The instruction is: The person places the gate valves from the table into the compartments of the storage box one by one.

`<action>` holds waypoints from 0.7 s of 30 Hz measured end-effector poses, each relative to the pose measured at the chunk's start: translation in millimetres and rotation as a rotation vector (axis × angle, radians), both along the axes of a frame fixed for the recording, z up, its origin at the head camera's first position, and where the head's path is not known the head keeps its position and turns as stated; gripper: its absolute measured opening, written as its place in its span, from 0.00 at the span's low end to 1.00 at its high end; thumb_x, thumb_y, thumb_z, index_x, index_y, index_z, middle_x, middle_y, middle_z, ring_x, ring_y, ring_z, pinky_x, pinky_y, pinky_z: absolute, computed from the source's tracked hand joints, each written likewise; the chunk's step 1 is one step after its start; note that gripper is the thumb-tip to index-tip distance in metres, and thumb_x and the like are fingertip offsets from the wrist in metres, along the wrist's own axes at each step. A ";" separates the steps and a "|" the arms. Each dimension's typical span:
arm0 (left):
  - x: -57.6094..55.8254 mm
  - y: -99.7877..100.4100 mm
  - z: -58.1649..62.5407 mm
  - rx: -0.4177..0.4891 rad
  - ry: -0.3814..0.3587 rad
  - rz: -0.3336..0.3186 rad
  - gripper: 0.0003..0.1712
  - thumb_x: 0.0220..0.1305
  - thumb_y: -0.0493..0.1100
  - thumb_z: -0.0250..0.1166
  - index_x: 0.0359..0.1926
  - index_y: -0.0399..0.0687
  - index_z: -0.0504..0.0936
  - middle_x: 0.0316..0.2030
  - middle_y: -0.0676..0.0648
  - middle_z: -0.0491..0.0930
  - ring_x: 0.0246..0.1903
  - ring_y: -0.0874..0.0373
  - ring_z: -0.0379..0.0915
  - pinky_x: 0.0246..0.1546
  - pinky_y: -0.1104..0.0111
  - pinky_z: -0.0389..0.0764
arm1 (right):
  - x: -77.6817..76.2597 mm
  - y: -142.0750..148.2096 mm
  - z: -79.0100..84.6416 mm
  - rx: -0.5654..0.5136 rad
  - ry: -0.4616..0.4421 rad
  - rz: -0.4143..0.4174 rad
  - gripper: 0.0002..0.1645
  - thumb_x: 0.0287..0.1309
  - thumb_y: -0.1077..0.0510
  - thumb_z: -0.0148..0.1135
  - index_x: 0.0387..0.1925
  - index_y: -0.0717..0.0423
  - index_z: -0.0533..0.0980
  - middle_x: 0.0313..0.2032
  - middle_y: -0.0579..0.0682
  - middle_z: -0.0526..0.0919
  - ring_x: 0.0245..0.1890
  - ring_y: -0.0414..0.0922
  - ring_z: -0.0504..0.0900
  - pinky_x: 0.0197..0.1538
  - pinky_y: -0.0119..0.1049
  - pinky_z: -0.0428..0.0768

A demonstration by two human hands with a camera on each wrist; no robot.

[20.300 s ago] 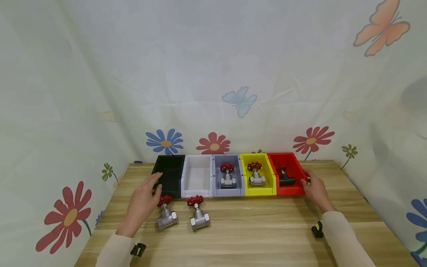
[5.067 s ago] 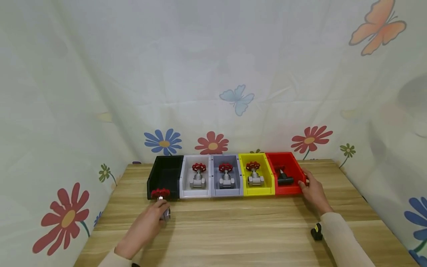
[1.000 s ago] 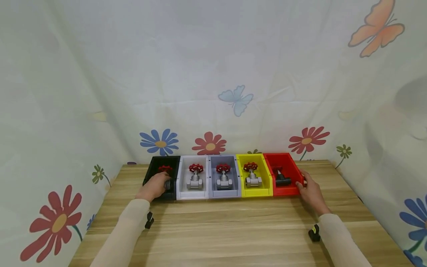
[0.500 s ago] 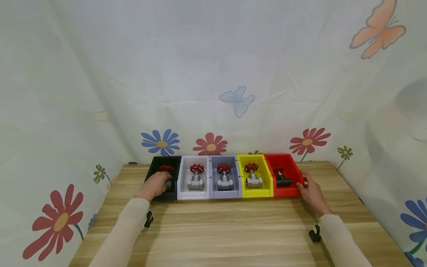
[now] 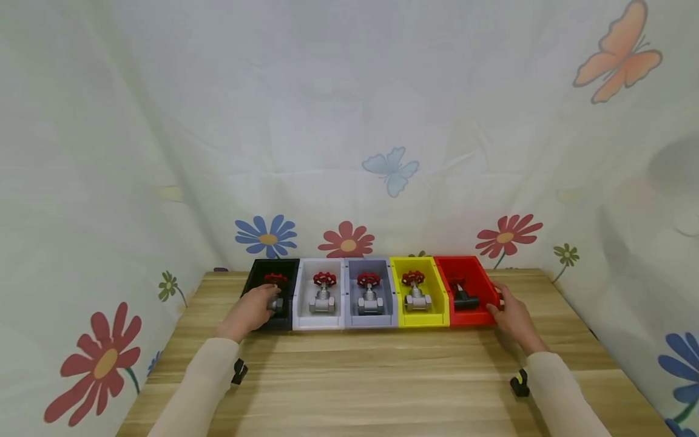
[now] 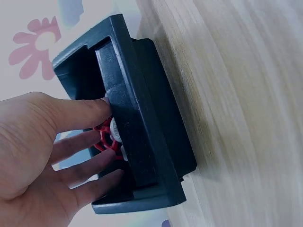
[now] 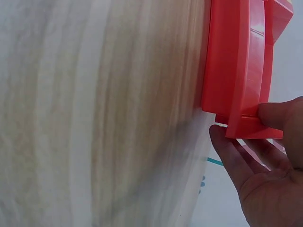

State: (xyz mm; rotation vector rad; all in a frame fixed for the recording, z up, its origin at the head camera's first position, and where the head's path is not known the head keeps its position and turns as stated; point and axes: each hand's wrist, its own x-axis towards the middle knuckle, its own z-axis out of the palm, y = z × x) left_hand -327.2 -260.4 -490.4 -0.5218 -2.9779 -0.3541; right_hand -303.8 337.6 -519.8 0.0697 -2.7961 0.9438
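My left hand (image 5: pixel 253 308) reaches into the black bin (image 6: pixel 161 109) at the left end of the row. Inside it is a gate valve (image 5: pixel 277 303) with a red handwheel (image 6: pixel 108 137). In the left wrist view the thumb is at the bin's front wall and the fingers extend loosely beside the handwheel; the valve body is mostly hidden. At the row's other end my right hand (image 5: pixel 512 312) pinches the near right corner of the red bin (image 7: pixel 236 61), thumb on the wall's inner side, fingers outside.
Similar gate valves stand in the white bin (image 5: pixel 302 285), the grey-blue bin (image 5: pixel 354 285) and the yellow bin (image 5: pixel 401 282). A dark T-shaped piece (image 5: pixel 466 300) lies in the red bin. The wooden table (image 5: pixel 371 376) ends at a flowered curtain (image 5: pixel 306 121).
Over the longer span, two valves left the table for the white and black bins. In the last second my left hand has eased off slightly, uncovering more of the valve. The right hand stays put.
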 end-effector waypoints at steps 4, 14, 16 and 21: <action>7.6 -0.2 2.1 0.018 0.002 -0.007 0.31 0.55 0.34 0.70 0.61 0.35 0.76 0.63 0.32 0.72 0.60 0.35 0.72 0.60 0.47 0.75 | 2.4 1.3 3.3 0.039 0.033 0.010 0.37 0.62 0.65 0.60 0.69 0.67 0.58 0.55 0.76 0.75 0.48 0.68 0.81 0.46 0.57 0.83; 22.5 4.2 12.3 0.020 0.059 0.034 0.35 0.57 0.40 0.72 0.65 0.38 0.73 0.67 0.35 0.69 0.63 0.35 0.69 0.59 0.44 0.74 | 3.5 -6.2 22.0 0.145 0.094 -0.001 0.36 0.59 0.64 0.61 0.68 0.67 0.62 0.59 0.73 0.74 0.54 0.69 0.75 0.56 0.67 0.73; 25.4 6.7 15.3 0.021 0.076 0.057 0.36 0.57 0.42 0.72 0.66 0.40 0.72 0.68 0.35 0.68 0.63 0.35 0.68 0.59 0.43 0.74 | 5.0 -9.7 25.9 0.166 0.107 -0.009 0.36 0.59 0.62 0.63 0.67 0.67 0.63 0.60 0.72 0.73 0.55 0.69 0.75 0.57 0.67 0.72; 32.9 15.6 24.0 0.027 0.083 0.094 0.37 0.59 0.45 0.71 0.68 0.44 0.70 0.71 0.36 0.62 0.66 0.35 0.64 0.57 0.42 0.75 | 11.0 -23.1 35.7 0.168 0.057 -0.014 0.42 0.61 0.56 0.65 0.71 0.64 0.59 0.64 0.70 0.69 0.58 0.67 0.71 0.57 0.67 0.73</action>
